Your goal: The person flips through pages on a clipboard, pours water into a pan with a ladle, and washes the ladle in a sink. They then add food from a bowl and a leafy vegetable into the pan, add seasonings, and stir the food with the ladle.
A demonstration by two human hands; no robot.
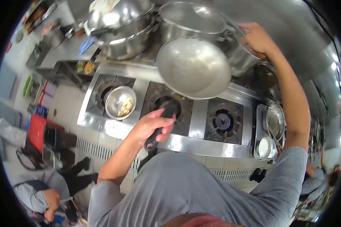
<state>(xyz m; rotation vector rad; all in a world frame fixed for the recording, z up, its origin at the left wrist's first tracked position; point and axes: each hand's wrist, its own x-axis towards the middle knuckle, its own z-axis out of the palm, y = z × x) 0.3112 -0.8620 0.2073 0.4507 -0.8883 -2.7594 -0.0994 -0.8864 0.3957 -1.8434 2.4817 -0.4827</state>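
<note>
My left hand (158,128) is closed round the black handle of a wok (193,68). The wok is held above the back of the stove, and its pale metal inside looks bare. My right hand (257,39) reaches to the back right, with its fingers curled at the rim of a tall steel pot (241,60). A thin metal strip, perhaps a utensil handle, runs to these fingers; what they grip is not clear. Left of the wok, a steel bowl (120,103) holds pale chopped pieces and sits on the left burner.
Large steel pots (121,41) and a lidded pot (191,20) stand behind the stove (199,125). At right, a tray (258,130) bears a strainer and a small bowl of white contents. A person in grey (45,191) is at lower left, another (314,185) at far right.
</note>
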